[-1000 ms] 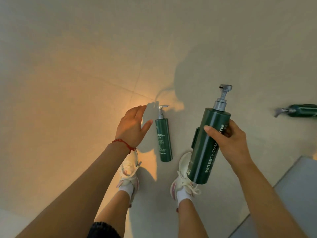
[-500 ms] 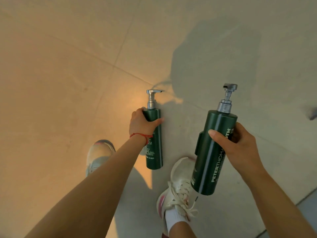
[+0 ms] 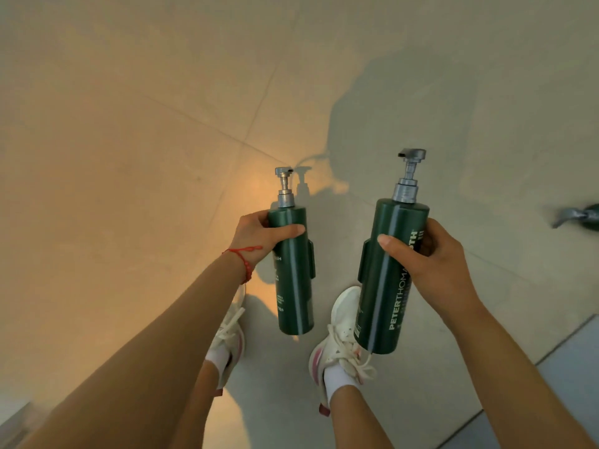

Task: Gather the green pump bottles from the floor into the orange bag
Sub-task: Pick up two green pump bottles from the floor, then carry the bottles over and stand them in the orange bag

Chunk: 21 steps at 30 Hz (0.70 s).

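pale tiled floor (image 3: 129,157), warm light patch at centre. left hand (image 3: 259,236), fingers wrapped round a slim bottle (image 3: 293,280), now lifted clear of the floor where it lay a second ago; label too small to read. right hand (image 3: 431,264) grips a larger bottle (image 3: 389,286), "peterthoma…" legible. third bottle (image 3: 586,215) lies far right. bag unseen; two in hand, carrying likely next.

three green pump bottles (image 3: 293,273) (image 3: 390,277) (image 3: 583,215), two hands (image 3: 259,236) (image 3: 431,264), two white sneakers (image 3: 230,332) (image 3: 340,338), one red wrist string (image 3: 243,257)
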### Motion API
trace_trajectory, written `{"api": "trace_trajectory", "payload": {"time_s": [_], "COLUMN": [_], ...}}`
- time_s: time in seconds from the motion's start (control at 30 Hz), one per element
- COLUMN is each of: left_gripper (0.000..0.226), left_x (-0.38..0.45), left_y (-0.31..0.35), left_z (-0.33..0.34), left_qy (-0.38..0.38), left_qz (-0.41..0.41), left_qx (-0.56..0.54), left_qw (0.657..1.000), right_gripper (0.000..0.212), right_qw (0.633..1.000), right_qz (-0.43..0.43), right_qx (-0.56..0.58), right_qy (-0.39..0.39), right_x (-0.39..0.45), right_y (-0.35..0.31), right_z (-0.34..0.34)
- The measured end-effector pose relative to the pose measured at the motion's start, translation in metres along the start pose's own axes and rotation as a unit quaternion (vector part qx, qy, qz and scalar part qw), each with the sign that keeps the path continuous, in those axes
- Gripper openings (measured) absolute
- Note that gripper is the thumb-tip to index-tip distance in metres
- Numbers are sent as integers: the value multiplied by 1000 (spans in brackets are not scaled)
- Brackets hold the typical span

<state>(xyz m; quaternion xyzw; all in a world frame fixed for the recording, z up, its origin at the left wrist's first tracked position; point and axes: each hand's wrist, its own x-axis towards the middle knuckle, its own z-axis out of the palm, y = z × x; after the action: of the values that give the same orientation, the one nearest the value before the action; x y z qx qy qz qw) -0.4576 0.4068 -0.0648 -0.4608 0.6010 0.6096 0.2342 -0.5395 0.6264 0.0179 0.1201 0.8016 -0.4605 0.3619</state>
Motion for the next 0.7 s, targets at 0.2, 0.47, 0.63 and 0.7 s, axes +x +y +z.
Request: {"api": "trace_trajectory", "payload": {"time_s": [0.2, 0.47, 0.63, 0.7], "left_gripper": [23, 18, 15, 15], "left_x": [-82, -211, -287, -315], "left_y": [70, 182, 238, 257], "left_z": [-60, -126, -159, -174], "left_qy": [-24, -22, -25, -24], "left_qz": [18, 81, 119, 137], "left_qx": [-25, -75, -116, -124], "left_qw": [999, 994, 986, 982], "right_gripper": [27, 27, 25, 24], "right_qw": [999, 996, 993, 992], "right_qz": [-18, -60, -85, -99], "right_qx": [28, 55, 79, 82], "right_qy": [-11, -27, -12, -11], "right_x": [-55, -146, -205, -227], "right_y": [-84, -208, -274, -302], "right_z": [-4, -8, -17, -21]}}
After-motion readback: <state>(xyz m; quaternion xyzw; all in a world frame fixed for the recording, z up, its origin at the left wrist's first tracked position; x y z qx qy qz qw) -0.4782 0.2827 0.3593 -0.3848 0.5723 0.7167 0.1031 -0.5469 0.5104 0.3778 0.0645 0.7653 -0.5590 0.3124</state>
